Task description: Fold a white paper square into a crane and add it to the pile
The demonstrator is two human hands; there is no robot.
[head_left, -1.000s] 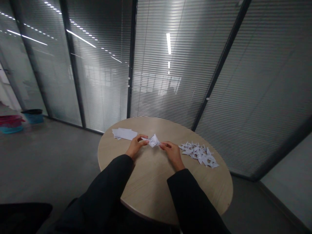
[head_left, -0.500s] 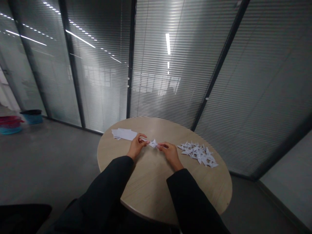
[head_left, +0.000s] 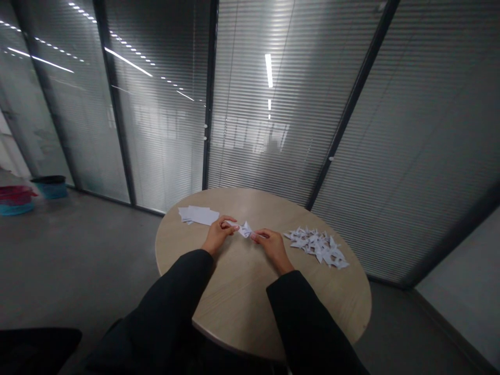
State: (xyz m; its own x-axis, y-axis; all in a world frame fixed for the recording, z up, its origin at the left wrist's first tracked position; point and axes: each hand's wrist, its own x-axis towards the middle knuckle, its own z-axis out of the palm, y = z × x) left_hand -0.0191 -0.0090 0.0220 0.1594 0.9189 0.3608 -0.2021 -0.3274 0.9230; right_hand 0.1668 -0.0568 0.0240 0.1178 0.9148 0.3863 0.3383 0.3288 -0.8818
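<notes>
A small folded white paper piece (head_left: 245, 229) is stretched between my two hands above the round wooden table (head_left: 234, 291). My left hand (head_left: 219, 234) pinches its left end, and my right hand (head_left: 269, 245) pinches its right end. Both hands have fingers closed on the paper. A stack of flat white paper sheets (head_left: 198, 214) lies just behind my left hand. A pile of several folded white paper figures (head_left: 318, 246) lies to the right of my right hand. My arms are in dark sleeves.
Glass walls with closed blinds (head_left: 273, 104) stand right behind the table. Grey floor spreads to the left, where blue and red tubs (head_left: 23, 195) sit by the wall. A dark shape (head_left: 35, 349) fills the bottom left corner.
The paper piece was larger and raised between my hands a second ago; now it is pulled flatter and smaller, held lower near the table. Both hands shifted slightly left.
</notes>
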